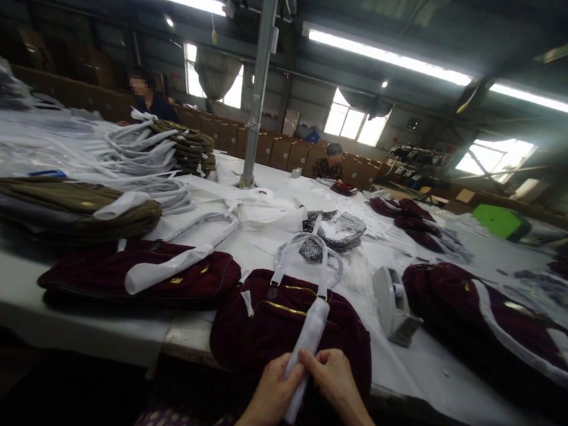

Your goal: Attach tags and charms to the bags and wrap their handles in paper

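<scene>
A dark red velvet bag (273,329) with gold zips lies at the near edge of the white table (1,273), right in front of me. Its handles are wrapped in white paper (308,339). My left hand (271,392) and my right hand (333,378) both pinch the lower end of this white wrapped handle, fingers closed round it, just above the bag's near side.
More dark red bags (142,273) and an olive bag (63,208) lie to the left, another red bag (494,320) to the right. A white tape dispenser (395,307) stands beside my bag. A metal pole (259,77) rises mid-table. Two people sit at the far side.
</scene>
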Available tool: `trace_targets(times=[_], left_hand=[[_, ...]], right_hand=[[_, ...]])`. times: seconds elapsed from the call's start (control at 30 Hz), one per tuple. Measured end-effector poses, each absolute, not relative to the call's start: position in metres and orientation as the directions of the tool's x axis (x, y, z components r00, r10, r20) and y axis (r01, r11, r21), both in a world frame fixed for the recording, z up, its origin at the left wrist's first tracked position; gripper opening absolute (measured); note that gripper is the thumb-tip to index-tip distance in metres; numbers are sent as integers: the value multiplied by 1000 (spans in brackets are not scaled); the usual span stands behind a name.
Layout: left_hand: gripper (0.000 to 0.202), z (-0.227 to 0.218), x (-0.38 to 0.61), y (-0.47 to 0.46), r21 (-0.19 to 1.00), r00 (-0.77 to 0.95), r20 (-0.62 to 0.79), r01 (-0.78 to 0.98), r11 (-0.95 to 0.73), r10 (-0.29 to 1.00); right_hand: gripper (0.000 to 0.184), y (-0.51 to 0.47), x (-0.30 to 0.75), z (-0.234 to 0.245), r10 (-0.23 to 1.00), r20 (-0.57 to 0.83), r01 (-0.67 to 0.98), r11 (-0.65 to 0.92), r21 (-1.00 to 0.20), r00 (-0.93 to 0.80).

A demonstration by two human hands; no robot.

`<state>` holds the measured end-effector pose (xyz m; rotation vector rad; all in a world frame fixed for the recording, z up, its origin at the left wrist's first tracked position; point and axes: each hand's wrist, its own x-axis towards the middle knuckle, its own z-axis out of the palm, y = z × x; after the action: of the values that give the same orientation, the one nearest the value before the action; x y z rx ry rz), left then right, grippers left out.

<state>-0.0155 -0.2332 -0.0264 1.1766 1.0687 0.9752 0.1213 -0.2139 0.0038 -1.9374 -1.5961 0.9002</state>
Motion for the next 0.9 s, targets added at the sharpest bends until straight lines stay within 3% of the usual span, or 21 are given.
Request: trace_targets(times=[0.13,0.27,0.43,0.77,0.9], left_hand=[[48,-29,-16,-231,971,282,-174,-112,213,943],[49,-32,-15,-230,960,291,-174,-164,229,941],[50,-33,-15,-229,948,299,-182,-201,248,937],[49,-20,-13,-229,868,313,-239,-355,347,919],[51,-16,-14,-229,860,328,-245,-360,361,912]], right_hand=[[46,-215,122,-2,959,-227,617,-283,-734,170],[43,-217,117,2,968,-146,634,-245,-733,205],[26,-216,113,6,962,-93,593,-232,-771,256],[59,-215,119,6,961,-151,536,-257,-804,234],[52,-213,126,-4,974,-225,449,-214,-868,28]])
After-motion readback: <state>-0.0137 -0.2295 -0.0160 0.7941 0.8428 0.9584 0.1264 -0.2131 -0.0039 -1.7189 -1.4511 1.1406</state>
